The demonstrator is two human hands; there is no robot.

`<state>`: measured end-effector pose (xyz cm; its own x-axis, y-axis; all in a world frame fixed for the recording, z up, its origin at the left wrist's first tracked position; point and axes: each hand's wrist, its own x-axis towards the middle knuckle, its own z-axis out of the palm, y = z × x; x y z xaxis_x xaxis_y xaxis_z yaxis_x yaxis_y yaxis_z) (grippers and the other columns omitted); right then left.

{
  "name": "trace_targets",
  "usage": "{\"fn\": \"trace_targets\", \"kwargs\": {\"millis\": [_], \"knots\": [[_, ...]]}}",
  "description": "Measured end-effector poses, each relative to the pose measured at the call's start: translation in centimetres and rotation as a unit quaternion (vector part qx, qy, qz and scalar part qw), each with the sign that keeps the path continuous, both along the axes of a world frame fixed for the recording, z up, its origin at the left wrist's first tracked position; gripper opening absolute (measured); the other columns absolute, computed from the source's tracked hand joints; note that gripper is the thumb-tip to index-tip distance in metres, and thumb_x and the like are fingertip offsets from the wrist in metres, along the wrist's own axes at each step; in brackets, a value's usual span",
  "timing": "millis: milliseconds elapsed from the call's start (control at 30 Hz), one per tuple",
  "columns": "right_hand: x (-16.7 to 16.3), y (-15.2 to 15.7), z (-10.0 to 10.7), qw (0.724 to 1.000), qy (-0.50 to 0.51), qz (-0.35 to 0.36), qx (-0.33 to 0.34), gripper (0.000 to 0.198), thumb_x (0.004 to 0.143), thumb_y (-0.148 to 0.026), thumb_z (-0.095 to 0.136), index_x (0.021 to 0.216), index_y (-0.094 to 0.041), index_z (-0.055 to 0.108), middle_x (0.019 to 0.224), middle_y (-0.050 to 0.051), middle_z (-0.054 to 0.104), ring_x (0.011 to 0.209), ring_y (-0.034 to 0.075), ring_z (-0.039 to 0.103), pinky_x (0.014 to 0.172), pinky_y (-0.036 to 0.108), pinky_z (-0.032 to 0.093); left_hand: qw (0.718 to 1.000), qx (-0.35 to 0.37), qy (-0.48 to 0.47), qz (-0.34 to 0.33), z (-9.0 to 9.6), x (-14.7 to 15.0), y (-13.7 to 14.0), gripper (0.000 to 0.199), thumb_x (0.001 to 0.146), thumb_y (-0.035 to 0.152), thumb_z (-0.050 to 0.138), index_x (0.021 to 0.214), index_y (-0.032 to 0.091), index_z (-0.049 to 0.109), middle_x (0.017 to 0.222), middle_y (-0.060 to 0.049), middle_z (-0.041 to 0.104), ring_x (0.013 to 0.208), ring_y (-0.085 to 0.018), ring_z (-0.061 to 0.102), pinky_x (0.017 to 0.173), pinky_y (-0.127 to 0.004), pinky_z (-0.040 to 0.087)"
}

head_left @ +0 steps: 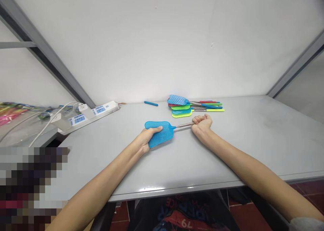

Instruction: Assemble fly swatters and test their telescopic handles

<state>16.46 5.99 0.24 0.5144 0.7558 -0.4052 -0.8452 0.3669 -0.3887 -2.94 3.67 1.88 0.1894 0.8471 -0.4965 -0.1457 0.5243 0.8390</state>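
Note:
A blue fly swatter (165,133) with a perforated head is held level over the table between both hands. My left hand (148,136) grips the head at its left end, thumb on top and the other fingers underneath. The metal rod runs right from the head into my right hand (201,125), whose fingers are curled closed around its far end. Whatever part of the handle lies inside that fist is hidden. Behind the hands lies a stack of fly swatters (181,112) in blue, red and green, their handles pointing right.
A loose blue tube (151,103) rests near the wall. To the left, a white power strip (88,114) carries plugs and cables. Colourful plastic-wrapped items (15,114) lie beyond it at far left. The grey table (253,139) ends at a front edge near my body.

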Motion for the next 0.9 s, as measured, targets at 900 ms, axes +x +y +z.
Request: {"fn": "trace_targets", "kwargs": {"millis": [900], "knots": [[-1.9,-0.5,0.2,0.969,0.035,0.239,0.042,0.016,0.071,-0.009,0.028,0.058,-0.018,0.029,0.045,-0.004,0.031,0.038,0.007,0.034,0.038,0.02,0.036,0.984,0.175,0.019,0.035,1.4,0.2,-0.9,0.035,0.061,0.035,0.061,0.09,0.014,0.059,0.093,-0.01,0.062,0.079,-0.021,0.059,0.07,-0.034,0.047]]}}
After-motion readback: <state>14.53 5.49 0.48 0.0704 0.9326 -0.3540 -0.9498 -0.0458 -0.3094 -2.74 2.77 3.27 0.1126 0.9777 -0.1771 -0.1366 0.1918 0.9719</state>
